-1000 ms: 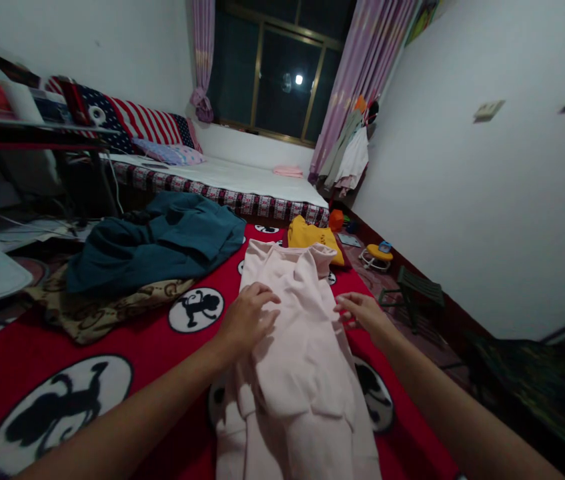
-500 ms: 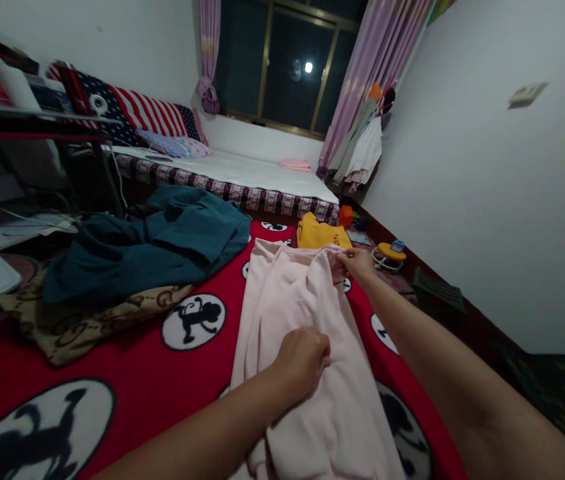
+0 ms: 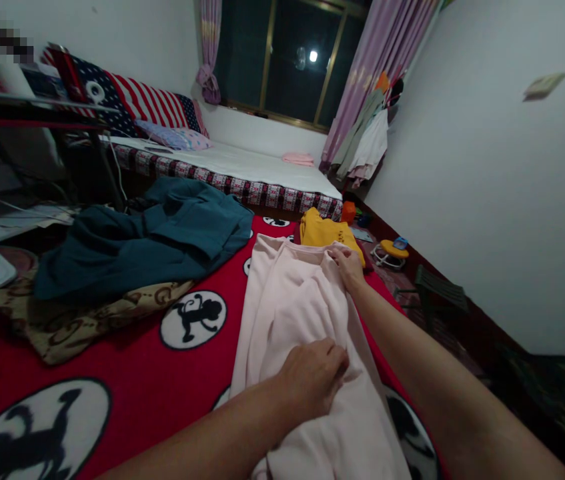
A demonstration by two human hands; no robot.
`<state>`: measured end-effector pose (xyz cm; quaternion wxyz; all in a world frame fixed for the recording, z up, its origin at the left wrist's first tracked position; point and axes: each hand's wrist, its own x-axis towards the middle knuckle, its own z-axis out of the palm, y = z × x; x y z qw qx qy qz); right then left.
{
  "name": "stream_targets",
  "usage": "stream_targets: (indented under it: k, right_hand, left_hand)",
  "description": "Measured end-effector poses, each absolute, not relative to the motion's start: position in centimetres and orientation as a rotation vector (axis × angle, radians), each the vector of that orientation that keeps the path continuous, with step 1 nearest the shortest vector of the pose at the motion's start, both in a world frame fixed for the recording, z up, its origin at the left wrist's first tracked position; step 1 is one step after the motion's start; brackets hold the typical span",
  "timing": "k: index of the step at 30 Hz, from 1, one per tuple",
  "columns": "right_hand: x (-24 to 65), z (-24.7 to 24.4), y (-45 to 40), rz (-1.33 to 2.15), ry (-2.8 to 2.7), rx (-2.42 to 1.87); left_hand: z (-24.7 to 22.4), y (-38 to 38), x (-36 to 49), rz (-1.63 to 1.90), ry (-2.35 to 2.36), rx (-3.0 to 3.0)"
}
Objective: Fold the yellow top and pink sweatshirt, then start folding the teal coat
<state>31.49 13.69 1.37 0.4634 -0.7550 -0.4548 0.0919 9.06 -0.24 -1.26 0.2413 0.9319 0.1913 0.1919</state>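
Observation:
A pale pink long-sleeved top (image 3: 297,300) lies lengthwise on a red blanket (image 3: 127,373) with black-and-white monkey roundels. Its neckline points away from me, and its left side is folded inward in long layers. My right hand (image 3: 348,267) pinches the fabric at the far right corner, beside the neckline. Lower down, my left hand (image 3: 315,373) is closed on the cloth near the middle, its fingertips partly hidden and gathering small creases. Just beyond the neckline sits a folded yellow garment (image 3: 329,230).
A teal garment (image 3: 152,243) lies heaped on a brown patterned cloth (image 3: 112,317) to the left. A desk (image 3: 27,110) stands beyond it, and a low bed (image 3: 247,160) at the back. At right are a yellow round stool (image 3: 393,250) and a dark folding stool (image 3: 437,290).
My right hand has drawn the top's far right corner slightly inward, to the left. My left hand has shifted a little to the right across the cloth.

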Motion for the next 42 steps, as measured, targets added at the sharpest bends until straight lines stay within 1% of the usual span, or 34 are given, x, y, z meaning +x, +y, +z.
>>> stream_targets:
  k: [2,4,7,9,13,16,18,20,23,26,28,32,34,38,40,42]
  right_hand:
    - [31.5,1.4,13.0,0.123,-1.082,-1.903]
    - [31.6,1.6,12.7,0.103,-1.081,-1.87]
    - [32.1,1.7,12.9,0.172,-1.053,-1.743]
    - [32.3,1.4,13.0,0.182,-1.014,-1.731]
    - [32.2,0.6,12.1,0.189,-0.994,-1.79]
    - [31.1,0.5,10.5,0.053,-1.011,-1.82]
    - [30.2,0.4,9.3,-0.103,-1.185,-1.769]
    - [29.3,-0.2,8.4,-0.149,-1.484,-1.687]
    - [28.5,-1.6,7.8,0.085,-1.821,-1.709]
    - [28.4,-1.8,8.4,0.209,-1.94,-1.816]
    - [28.7,-0.8,9.1,0.139,-1.949,-1.901]
    - [29.7,1.4,10.4,-0.173,-1.639,-2.204]
    - [30.1,1.6,10.7,-0.268,-1.618,-2.277]
    - [29.4,1.5,12.0,-0.263,-1.794,-2.331]
    - [28.1,1.9,13.4,-0.294,-1.788,-2.342]
    - [26.5,2.3,15.4,-0.276,-1.757,-2.267]
  left_hand:
    - [-1.1,-0.3,9.0,0.526,0.516,2.531]
    - [-0.9,-0.4,8.8,0.573,0.542,2.521]
    - [-0.5,-0.1,8.6,0.832,0.83,2.492]
    - [-0.7,0.4,8.6,0.932,1.058,2.461]
    - [-1.7,1.4,8.7,0.735,1.196,2.474]
    - [-2.0,2.1,8.5,0.623,1.154,2.48]
    - [-1.8,3.0,8.1,0.589,1.137,2.457]
    - [-1.7,4.1,7.7,0.559,1.156,2.431]
    - [-1.9,5.5,7.3,0.531,1.168,2.459]
    - [-2.7,6.0,7.3,0.57,1.184,2.523]
    - [-3.1,6.0,7.4,0.603,1.214,2.543]
    - [-3.4,5.7,7.5,0.64,1.226,2.562]
    - [-3.4,5.6,7.5,0.653,1.228,2.563]
    - [-3.5,5.4,7.7,0.684,1.253,2.546]
    - [-3.5,5.3,7.7,0.693,1.255,2.534]
    - [-3.5,5.2,7.8,0.703,1.248,2.518]
